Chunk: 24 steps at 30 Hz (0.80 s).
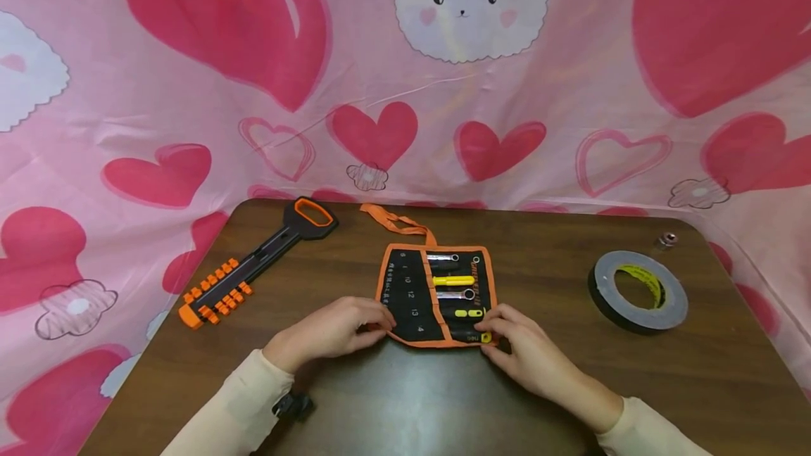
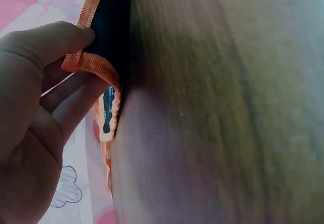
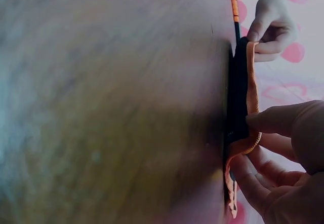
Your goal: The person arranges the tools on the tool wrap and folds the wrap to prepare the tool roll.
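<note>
A black tool roll (image 1: 412, 301) with orange trim lies unrolled at the middle of the table, white numbers printed along its left part. My left hand (image 1: 342, 329) pinches its near left corner between thumb and fingers; in the left wrist view that orange edge (image 2: 96, 62) is lifted and bent. At the near right corner, my right hand (image 1: 529, 350) pinches the trim (image 3: 253, 97). Held in the pockets are ring-ended wrenches (image 1: 468, 294) and a tool with a yellow handle (image 1: 453, 281). An orange tie strap (image 1: 395, 220) trails from the far edge.
To the left lies a black rack (image 1: 266, 255) with orange clips and a looped handle. A roll of grey tape (image 1: 665, 294) and a small metal socket (image 1: 667, 239) are on the right. Heart-printed pink cloth (image 1: 374, 132) hangs behind the brown table (image 1: 538, 252).
</note>
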Available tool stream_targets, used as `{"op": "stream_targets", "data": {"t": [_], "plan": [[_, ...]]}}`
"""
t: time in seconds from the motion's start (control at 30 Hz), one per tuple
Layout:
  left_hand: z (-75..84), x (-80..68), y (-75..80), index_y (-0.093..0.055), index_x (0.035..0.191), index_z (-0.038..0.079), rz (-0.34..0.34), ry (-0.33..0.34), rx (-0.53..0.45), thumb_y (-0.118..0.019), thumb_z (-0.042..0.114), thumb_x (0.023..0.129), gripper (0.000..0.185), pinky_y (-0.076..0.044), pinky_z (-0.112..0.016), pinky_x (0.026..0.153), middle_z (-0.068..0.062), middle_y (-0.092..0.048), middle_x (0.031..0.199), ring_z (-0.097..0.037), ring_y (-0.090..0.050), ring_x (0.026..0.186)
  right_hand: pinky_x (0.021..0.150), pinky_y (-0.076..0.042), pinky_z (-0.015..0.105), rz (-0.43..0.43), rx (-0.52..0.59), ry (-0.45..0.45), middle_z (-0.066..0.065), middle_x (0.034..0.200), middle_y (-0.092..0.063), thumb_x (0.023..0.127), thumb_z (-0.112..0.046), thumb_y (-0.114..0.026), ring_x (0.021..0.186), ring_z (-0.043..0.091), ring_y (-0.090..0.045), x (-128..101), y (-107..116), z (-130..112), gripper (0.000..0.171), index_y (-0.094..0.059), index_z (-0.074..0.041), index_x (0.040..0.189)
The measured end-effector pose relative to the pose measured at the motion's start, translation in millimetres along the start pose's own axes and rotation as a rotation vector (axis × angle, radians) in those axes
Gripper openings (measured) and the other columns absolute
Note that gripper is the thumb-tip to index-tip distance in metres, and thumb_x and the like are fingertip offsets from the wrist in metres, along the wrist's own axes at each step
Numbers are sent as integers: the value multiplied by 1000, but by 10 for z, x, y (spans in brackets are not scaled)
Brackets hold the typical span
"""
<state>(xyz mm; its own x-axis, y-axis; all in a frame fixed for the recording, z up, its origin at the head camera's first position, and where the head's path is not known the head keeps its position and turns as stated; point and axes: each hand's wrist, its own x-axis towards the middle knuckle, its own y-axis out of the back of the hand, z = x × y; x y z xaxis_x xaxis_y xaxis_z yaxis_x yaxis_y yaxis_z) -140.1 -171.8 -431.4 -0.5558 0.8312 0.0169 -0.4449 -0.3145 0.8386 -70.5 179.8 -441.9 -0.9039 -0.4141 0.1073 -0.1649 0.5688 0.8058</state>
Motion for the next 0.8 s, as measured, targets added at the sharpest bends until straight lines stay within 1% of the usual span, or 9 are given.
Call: {"op": "stream_targets", "data": {"t": [0.17,0.27,0.4,0.53,0.67,0.73,0.8], "plan": [[-40,39,9,-80,114,18,-7,80,-71,-73,13,104,13,-63,-25,93,7,-78,111,-1,-69,99,74,-54,22,-11,-4,-25,-6,111,-64,86,-10,-92,88,3,-58,0,1,-16,30,-79,-13,113],[-55,64,19,-79,111,18,12,117,-92,-74,13,103,11,-62,-24,87,8,-77,107,0,-66,92,74,-53,22,-17,-13,-50,-6,111,-63,84,-10,-93,89,3,-57,12,0,-32,33,-78,-14,114],[-69,86,25,-79,108,16,49,163,-132,-74,13,103,8,-58,-22,79,7,-76,102,-1,-61,84,73,-54,23,-9,-25,-76,-6,107,-65,86,-10,-92,86,3,-58,39,2,-44,30,-79,-13,112],[-84,101,21,-78,108,15,78,227,-198,-73,14,104,7,-55,-21,74,6,-75,97,-3,-59,80,72,-58,24,49,-17,-72,-6,99,-70,87,-9,-90,82,1,-63,58,10,-32,21,-78,-12,104],[-117,122,14,-78,107,15,99,282,-251,-72,15,104,7,-53,-22,71,5,-73,95,-6,-59,80,72,-58,27,125,-24,-41,-10,92,-71,88,-9,-89,80,-1,-62,64,16,-11,16,-77,-18,95],[-131,138,13,-78,107,15,103,311,-272,-72,16,104,7,-53,-23,70,5,-72,93,-7,-60,79,74,-58,28,155,-29,-32,-11,92,-71,88,-9,-89,81,1,-62,67,16,-5,16,-78,-20,92],[-144,155,12,-78,108,14,101,336,-291,-72,17,104,7,-53,-24,68,4,-71,91,-9,-61,78,78,-59,33,175,-29,-39,-9,97,-72,88,-8,-89,86,6,-65,73,13,-6,18,-77,-22,88]]}}
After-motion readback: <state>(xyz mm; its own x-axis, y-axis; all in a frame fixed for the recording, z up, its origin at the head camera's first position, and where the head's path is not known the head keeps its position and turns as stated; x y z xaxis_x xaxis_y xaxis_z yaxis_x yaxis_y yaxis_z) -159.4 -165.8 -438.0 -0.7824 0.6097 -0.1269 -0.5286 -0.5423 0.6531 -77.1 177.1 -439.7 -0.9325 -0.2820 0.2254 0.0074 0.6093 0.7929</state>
